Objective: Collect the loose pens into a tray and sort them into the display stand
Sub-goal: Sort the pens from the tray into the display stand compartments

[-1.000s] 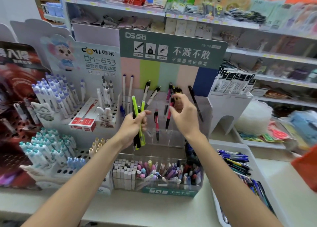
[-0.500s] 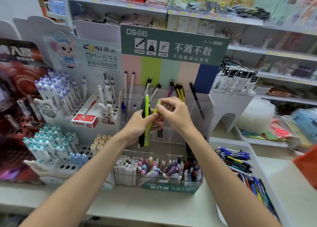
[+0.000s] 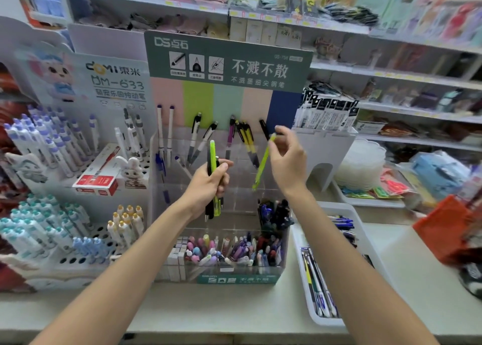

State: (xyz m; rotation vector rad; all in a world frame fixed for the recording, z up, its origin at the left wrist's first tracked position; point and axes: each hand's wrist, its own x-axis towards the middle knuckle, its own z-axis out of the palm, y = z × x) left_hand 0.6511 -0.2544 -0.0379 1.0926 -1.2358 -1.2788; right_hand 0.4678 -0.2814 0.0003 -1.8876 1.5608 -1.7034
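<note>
shop shelves of blurred packaged goods run behind a pale counter (image 3: 234,308) crowded with pen racks. at its middle stands the display stand (image 3: 208,39), whose green header reads "ds 点石" and, in large white characters, "不溅不散", with a smaller line "不溅墨细尖钢笔" below; a model code at its top right is too small to read. a few pens lean in its clear upper compartments, and its front bin is packed with mixed pens. to the left a white rack (image 3: 114,70) is printed "domi 東米" and "dm-633" beside a cartoon animal, with a red box (image 3: 96,181) lying on it.

the left hand (image 3: 208,185) is clenched around a small bundle of pens (image 3: 212,151), lime-green and black, held upright before the stand. the right hand (image 3: 287,159) pinches one lime-green pen (image 3: 262,166) by its top end; it hangs tilted in front of the stand's clear compartments, apart from the bundle. the white tray (image 3: 327,320) sits on the counter just right of the stand, with more loose pens (image 3: 317,287) lying in it.
</note>
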